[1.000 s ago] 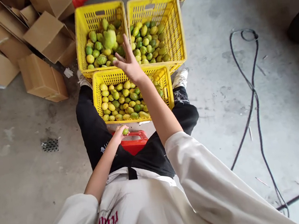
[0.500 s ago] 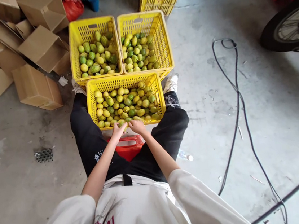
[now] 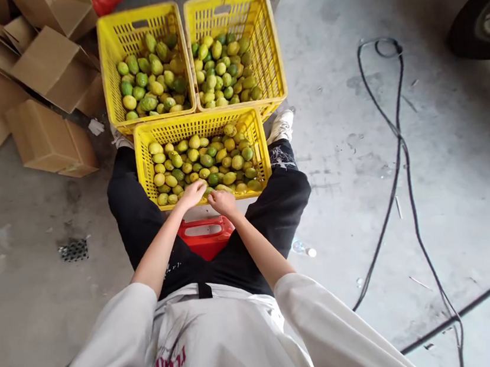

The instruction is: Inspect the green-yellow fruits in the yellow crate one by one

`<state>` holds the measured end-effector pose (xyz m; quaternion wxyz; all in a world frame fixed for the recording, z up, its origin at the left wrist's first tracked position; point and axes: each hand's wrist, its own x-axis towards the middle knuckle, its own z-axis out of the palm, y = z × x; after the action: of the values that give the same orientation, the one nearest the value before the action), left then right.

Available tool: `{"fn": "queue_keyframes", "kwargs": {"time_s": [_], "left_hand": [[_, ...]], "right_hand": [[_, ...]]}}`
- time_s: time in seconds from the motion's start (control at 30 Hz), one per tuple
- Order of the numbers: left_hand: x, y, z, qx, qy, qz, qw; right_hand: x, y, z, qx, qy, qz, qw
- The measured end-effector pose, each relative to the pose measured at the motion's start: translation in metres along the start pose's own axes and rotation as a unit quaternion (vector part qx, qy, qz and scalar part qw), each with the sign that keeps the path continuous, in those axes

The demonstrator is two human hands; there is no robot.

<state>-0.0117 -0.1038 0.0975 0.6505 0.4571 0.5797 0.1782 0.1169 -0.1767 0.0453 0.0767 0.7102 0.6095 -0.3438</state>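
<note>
Both hands meet over the near rim of the front yellow crate (image 3: 142,172), which holds many yellow and green fruits (image 3: 206,160) that look like lemons. My left hand (image 3: 193,194) is closed, its back upward and its fingertips curled inward above the fruit. Close beside it, my right hand (image 3: 223,201) is closed too, knuckles facing the left hand. A small green fruit (image 3: 209,192) shows in the gap between them; which hand touches it, I cannot tell. What lies inside the fingers is hidden.
Behind stand two more fruit-filled crates, a left one (image 3: 107,75) and a right one (image 3: 277,48). Cardboard boxes (image 3: 52,138) pile up at left. A red plastic object (image 3: 208,244) sits between my legs. Black cable (image 3: 400,140), a bottle (image 3: 302,249) and a wheel (image 3: 487,23) are at right.
My left hand has turned over and risen slightly; the green fruit seen in its fingers before is now mostly hidden. My right hand stays near the rim. The view has shifted a little.
</note>
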Motion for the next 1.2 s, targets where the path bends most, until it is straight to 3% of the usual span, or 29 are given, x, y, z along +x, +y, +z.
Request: {"fn": "queue_keyframes", "kwargs": {"time_s": [0.1,0.2,0.37,0.53,0.77,0.97,1.2], "left_hand": [[-0.005,-0.046,-0.011,0.064,0.047,-0.060,0.995],[0.009,-0.063,-0.018,0.112,0.046,-0.091,0.988],[0.035,-0.072,-0.027,0.191,0.042,-0.107,0.975],[0.050,-0.075,-0.041,0.262,0.085,-0.058,0.960],[0.086,-0.070,-0.064,0.373,0.091,-0.062,0.921],[0.127,-0.073,-0.057,0.511,0.046,-0.131,0.848],[0.141,-0.085,-0.059,0.358,0.115,-0.087,0.923]], "right_hand": [[0.003,-0.003,-0.002,0.003,-0.006,0.011,1.000],[0.009,-0.006,-0.004,0.007,-0.016,0.033,0.999],[0.018,-0.010,-0.008,0.018,-0.039,0.055,0.998],[0.025,-0.010,-0.010,0.029,-0.052,0.055,0.997],[0.036,-0.009,-0.011,0.083,-0.059,-0.008,0.995],[0.039,-0.007,-0.012,0.114,-0.070,-0.009,0.991],[0.042,-0.007,-0.013,0.136,-0.083,-0.005,0.987]]}}
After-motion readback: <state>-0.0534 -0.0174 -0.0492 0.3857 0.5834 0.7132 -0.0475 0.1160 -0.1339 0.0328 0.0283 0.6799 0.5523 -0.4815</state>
